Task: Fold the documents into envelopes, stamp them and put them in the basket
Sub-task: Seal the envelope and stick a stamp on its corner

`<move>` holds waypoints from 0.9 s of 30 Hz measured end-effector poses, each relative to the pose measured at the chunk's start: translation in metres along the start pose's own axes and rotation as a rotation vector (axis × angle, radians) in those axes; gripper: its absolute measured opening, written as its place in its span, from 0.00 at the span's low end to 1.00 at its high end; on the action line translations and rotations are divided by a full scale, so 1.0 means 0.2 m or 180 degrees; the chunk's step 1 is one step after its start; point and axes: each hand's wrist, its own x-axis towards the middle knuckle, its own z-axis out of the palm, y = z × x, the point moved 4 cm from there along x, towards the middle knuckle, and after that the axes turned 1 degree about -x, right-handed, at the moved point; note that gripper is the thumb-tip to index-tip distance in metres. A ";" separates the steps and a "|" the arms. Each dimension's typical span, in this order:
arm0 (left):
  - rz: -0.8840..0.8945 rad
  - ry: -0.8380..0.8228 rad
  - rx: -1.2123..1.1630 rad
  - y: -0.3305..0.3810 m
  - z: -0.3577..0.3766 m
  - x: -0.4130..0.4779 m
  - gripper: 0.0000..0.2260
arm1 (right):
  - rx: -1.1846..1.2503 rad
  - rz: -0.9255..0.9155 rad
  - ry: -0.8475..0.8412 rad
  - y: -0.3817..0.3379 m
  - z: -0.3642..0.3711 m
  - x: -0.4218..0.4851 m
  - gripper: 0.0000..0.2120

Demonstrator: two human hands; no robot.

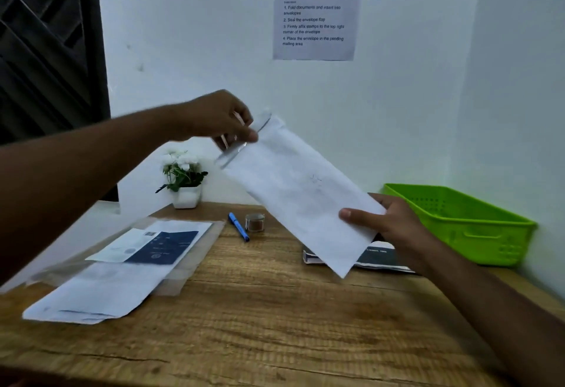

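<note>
A long white envelope hangs tilted in the air above the wooden table. My left hand pinches its upper end, where the flap is blurred. Lower down, my right hand grips the envelope's other end, thumb on the front. A green plastic basket sits at the right, against the wall. On the left of the table lies a stack of white envelopes under a document with a dark blue panel. More folded documents lie under my right hand.
A blue pen and a small round jar lie behind the envelope. A white pot of flowers stands at the back. A printed instruction sheet hangs on the wall. A dark door is at left.
</note>
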 end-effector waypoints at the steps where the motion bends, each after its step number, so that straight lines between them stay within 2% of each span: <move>1: -0.0054 -0.0134 -0.0019 -0.05 0.01 -0.04 0.13 | 0.0037 -0.0011 0.0051 -0.01 -0.02 0.00 0.15; 6: -0.0271 -0.0790 0.0238 -0.23 0.16 -0.25 0.14 | 0.0006 -0.0123 -0.0017 -0.05 -0.10 -0.02 0.24; 8: -0.0155 -0.0913 0.0268 -0.26 0.24 -0.33 0.13 | -0.0170 -0.0248 -0.0139 -0.06 -0.12 -0.05 0.21; 10: 0.0209 -0.0786 0.0322 -0.26 0.30 -0.39 0.07 | -0.0256 -0.0471 -0.0185 -0.07 -0.15 -0.09 0.15; 12: 0.0986 -0.0313 0.0779 -0.25 0.34 -0.45 0.11 | -0.0655 -0.0763 -0.0262 -0.09 -0.18 -0.13 0.07; 14: 0.1609 -0.0093 0.1322 -0.24 0.40 -0.52 0.11 | -0.1144 -0.0932 -0.0413 -0.09 -0.20 -0.18 0.07; 17: 0.2060 -0.0319 0.1758 -0.25 0.51 -0.61 0.05 | -0.1751 -0.1083 -0.0791 -0.07 -0.22 -0.28 0.04; 20: 0.2331 -0.0549 0.2264 -0.27 0.61 -0.66 0.07 | -0.2172 -0.1112 -0.1255 -0.02 -0.23 -0.37 0.07; 24: 0.2099 -0.0537 0.2248 -0.32 0.65 -0.68 0.14 | -0.2326 -0.0875 -0.1837 0.05 -0.24 -0.43 0.14; 27: 0.1615 -0.0637 0.2042 -0.35 0.65 -0.65 0.08 | -0.2467 -0.0731 -0.2081 0.06 -0.23 -0.45 0.16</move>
